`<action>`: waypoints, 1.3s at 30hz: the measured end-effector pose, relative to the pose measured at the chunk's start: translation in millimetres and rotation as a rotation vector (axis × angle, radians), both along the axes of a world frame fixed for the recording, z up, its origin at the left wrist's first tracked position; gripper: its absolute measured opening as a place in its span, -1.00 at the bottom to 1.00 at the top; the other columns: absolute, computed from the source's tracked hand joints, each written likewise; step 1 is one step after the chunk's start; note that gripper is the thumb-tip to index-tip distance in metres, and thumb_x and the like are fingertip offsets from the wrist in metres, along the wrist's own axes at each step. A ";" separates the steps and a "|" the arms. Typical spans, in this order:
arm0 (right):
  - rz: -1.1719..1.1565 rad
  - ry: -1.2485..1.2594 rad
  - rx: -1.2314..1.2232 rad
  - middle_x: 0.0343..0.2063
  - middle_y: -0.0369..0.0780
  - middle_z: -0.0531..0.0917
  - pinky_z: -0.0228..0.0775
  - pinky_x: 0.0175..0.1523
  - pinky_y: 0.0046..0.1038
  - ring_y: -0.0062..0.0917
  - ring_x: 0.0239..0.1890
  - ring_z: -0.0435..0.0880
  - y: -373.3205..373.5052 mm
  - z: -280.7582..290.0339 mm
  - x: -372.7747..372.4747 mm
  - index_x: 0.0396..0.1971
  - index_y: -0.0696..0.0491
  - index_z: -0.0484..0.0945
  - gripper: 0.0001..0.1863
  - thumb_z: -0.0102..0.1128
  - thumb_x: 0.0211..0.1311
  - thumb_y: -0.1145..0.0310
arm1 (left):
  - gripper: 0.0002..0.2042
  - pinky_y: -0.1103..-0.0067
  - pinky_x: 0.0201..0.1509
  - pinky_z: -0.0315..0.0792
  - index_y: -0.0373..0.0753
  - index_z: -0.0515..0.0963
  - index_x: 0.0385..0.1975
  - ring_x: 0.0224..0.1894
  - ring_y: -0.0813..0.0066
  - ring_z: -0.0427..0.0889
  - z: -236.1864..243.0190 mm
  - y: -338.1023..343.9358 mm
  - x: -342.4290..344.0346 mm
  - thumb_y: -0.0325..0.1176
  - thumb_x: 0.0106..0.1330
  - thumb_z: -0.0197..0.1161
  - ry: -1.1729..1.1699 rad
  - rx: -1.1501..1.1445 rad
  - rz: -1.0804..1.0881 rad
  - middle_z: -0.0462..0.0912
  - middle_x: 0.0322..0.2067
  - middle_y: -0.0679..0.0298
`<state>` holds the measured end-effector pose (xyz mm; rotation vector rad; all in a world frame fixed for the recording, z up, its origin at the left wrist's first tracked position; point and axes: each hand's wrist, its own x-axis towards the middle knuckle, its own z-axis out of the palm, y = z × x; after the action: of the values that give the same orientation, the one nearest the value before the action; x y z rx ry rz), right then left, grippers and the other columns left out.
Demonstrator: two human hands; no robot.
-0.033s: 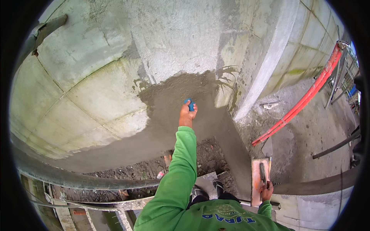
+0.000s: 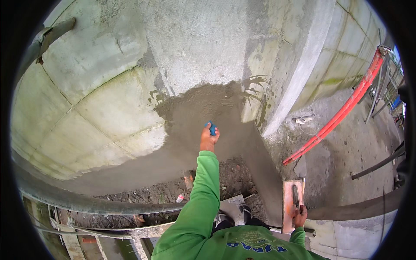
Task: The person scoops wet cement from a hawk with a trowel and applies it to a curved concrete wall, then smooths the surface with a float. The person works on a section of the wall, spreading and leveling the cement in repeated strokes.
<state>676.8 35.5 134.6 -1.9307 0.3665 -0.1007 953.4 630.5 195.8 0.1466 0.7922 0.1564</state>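
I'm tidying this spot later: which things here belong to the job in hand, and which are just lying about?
Job, apparently:
small blue pad, in the left hand
plastering float, in the right hand
wet-looking mortar

Seemingly lying about:
red pipes, at the right
small red-and-white item on the soil, unidentifiable

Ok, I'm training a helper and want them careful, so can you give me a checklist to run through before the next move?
1. Left hand gripping the blue sponge: ok.
2. Sponge touching the wall: cannot tell.
3. Right hand holding the float: ok.
4. Float's underside clean: cannot tell, hidden.
5. Mortar smooth throughout: not ok, ridges near its top.
6. Red pipes clear of both hands: ok.
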 end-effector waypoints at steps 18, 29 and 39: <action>-0.013 -0.071 -0.099 -0.55 -0.34 0.52 0.29 -0.49 -0.58 -0.70 -0.59 0.43 -32.6 -30.9 -13.5 -0.25 0.18 0.49 -0.89 0.10 0.23 0.57 | -0.78 0.63 -0.63 0.34 -0.24 0.34 -0.27 -0.56 0.47 0.50 26.8 -16.8 31.7 -0.19 0.42 0.04 -0.008 0.243 0.041 0.51 -0.48 0.19; 0.123 -0.059 -0.150 -0.59 -0.35 0.48 0.26 -0.53 -0.57 -0.71 -0.63 0.40 5.7 6.3 31.7 -0.25 0.18 0.52 -0.89 0.13 0.26 0.50 | -0.84 0.71 -0.79 -0.02 -0.17 0.36 -0.31 -0.74 0.69 0.20 -3.2 -51.5 15.3 -0.24 0.45 0.09 -0.095 0.368 -0.611 0.39 -0.59 0.36; 0.208 -0.099 -0.054 -0.56 -0.39 0.47 0.23 -0.47 -0.61 -0.73 -0.57 0.36 39.5 -2.6 65.2 -0.21 0.16 0.53 -0.86 0.15 0.34 0.42 | -0.78 0.65 -0.73 0.07 -0.11 0.36 -0.28 -0.68 0.59 0.33 -81.6 -13.4 -84.9 -0.11 0.45 0.10 0.220 0.253 -0.301 0.43 -0.56 0.29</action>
<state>742.0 75.1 132.0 -1.9974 0.0971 -0.0702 868.5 617.1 114.2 0.5261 0.9569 -0.0464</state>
